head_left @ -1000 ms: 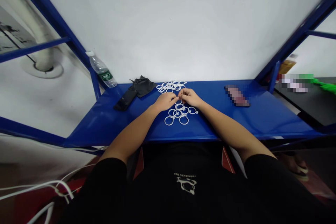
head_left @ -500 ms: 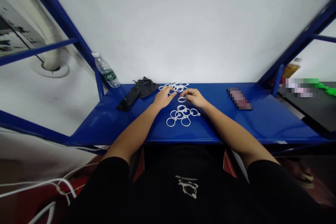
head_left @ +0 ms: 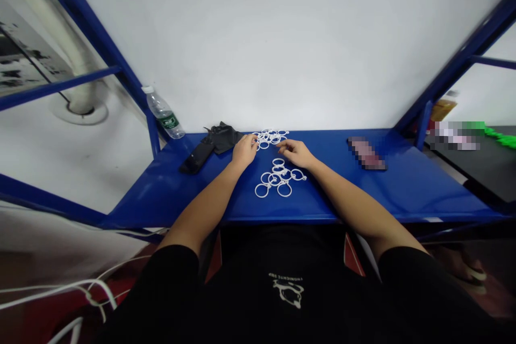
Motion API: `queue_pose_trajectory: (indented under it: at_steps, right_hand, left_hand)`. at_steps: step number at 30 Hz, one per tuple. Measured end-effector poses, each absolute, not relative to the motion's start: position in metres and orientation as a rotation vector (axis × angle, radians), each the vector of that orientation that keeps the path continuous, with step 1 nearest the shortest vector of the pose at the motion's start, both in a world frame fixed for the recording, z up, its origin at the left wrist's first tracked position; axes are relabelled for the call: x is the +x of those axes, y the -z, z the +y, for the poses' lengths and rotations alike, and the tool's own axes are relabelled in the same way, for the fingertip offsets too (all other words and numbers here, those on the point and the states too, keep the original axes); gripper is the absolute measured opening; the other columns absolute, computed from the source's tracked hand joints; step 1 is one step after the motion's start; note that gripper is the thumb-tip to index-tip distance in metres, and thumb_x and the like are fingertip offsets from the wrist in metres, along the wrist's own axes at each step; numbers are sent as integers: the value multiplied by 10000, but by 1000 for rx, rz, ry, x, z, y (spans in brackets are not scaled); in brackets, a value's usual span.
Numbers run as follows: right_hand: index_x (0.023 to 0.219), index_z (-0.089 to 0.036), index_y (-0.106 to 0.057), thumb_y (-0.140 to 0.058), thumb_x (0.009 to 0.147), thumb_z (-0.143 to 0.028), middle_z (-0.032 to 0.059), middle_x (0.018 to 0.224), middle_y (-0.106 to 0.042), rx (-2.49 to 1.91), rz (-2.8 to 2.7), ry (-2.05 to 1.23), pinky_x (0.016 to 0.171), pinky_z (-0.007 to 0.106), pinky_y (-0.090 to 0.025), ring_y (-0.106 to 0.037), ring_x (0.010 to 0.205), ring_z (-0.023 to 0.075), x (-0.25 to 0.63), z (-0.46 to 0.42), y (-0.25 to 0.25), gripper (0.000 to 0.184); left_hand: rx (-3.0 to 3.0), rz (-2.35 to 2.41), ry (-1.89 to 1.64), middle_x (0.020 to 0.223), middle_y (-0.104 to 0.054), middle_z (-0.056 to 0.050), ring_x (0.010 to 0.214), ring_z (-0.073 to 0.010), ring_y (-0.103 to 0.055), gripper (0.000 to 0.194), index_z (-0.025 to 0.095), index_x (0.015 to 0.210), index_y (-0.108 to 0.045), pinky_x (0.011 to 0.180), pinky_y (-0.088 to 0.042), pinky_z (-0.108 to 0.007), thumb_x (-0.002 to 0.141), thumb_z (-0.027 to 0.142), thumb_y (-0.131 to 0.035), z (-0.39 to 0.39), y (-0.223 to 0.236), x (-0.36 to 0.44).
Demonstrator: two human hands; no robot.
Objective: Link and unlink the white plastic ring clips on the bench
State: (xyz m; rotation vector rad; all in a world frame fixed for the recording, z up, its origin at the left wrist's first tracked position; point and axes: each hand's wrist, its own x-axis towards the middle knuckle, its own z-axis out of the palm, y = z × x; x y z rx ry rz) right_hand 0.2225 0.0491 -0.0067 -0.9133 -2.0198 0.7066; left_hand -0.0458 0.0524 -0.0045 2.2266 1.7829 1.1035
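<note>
My left hand reaches to the left edge of a loose pile of white plastic rings at the back of the blue table. Its fingers are curled and pinch a ring at the pile's edge. My right hand rests on the table just right of the pile, fingers loosely apart and holding nothing. A flat linked cluster of white rings lies in front of both hands, its top ring close to my right fingertips.
A black phone and a crumpled black cloth lie left of my hands. A water bottle stands by the blue frame post. A blurred object lies to the right. White cables hang at the lower left.
My hands, held together over the linked cluster, have parted. The left has moved back to the far pile. The right has set a ring down at the cluster's top and drawn away.
</note>
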Motion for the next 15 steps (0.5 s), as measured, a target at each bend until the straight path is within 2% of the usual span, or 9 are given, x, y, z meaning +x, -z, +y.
queue_pose_trajectory:
  at_steps: [5,8,11,13,15]
  right_hand:
    - [1419,-169,-702,-637,988,-334,70,1059,-826,-896,-2035,-637,743,328,-588,-685,707,172,220,46,6,465]
    - [1524,-188,-623,-593,1059,-426,101,1203,-796,-869,-2020,-588,749,344,-587,-664,703,167,219,44,3,523]
    - [1350,-207,-715,-541,1105,-484,115,1194,-779,-815,-2063,-556,815,367,-587,-696,802,203,217,39,-2,408]
    - [1185,-211,-753,-540,1108,-505,103,1088,-776,-797,-2076,-565,843,362,-575,-710,878,230,216,36,-7,372]
    - [1108,-211,-754,-566,1088,-504,76,972,-761,-804,-2063,-603,828,340,-557,-703,896,236,216,32,-11,349]
  left_hand:
    - [2273,1434,-1343,1207,-763,-104,1054,-237,-771,185,202,1171,-766,1021,-619,-374,1036,153,-650,49,3,-39]
    - [2241,1113,-1346,1185,-747,-85,927,-186,-776,186,203,1204,-740,900,-650,-333,1078,241,-609,40,4,-27]
    - [2115,930,-1243,1013,-752,-38,736,-138,-745,238,207,1271,-699,745,-634,-277,1122,326,-557,29,6,-14]
    - [2058,939,-1201,895,-739,-13,697,-134,-736,267,205,1294,-685,718,-620,-263,1140,353,-525,25,7,-10]
    - [2027,994,-1189,877,-741,-8,689,-130,-738,276,203,1294,-683,715,-617,-259,1146,348,-501,23,6,-9]
